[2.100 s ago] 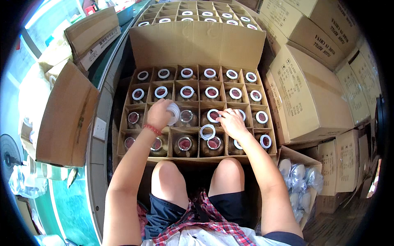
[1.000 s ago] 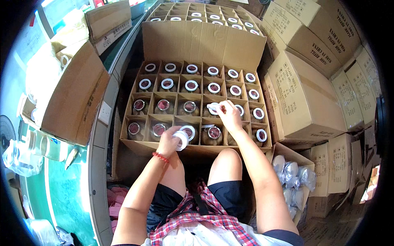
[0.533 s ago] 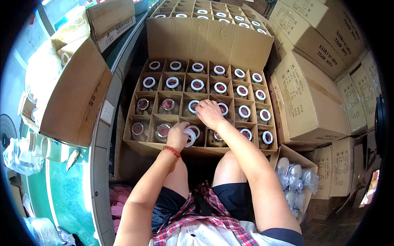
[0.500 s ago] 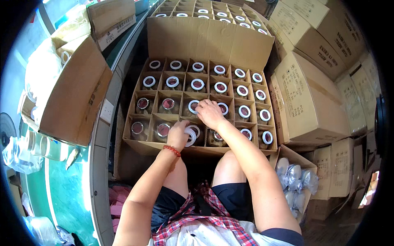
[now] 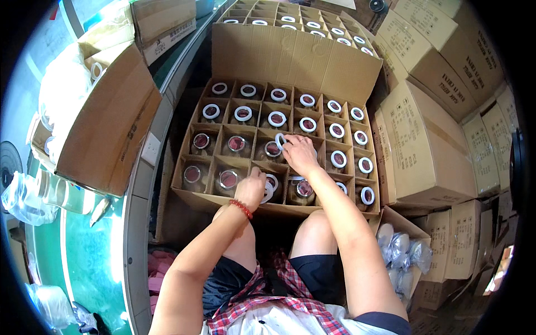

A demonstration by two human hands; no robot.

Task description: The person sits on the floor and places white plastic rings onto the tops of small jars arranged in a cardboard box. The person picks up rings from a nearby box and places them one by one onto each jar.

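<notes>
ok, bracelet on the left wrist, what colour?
Red beads, on the left wrist's bracelet; the head view shows it clearly.

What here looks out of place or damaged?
Nothing looks damaged or spilled. Several jars at the box's near left lack white rings, unlike the rest. The left hand and right hand each hold one.

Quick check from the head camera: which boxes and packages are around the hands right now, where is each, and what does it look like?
Open divided carton: ahead of the knees, brown cardboard, cells holding jars, both hands in it.
Second divided carton: behind it, top centre, brown.
Open empty carton: left, tipped on its side, brown.
Closed cartons: stacked right, brown, dark print.
Small open box: lower right, clear-wrapped items.
</notes>
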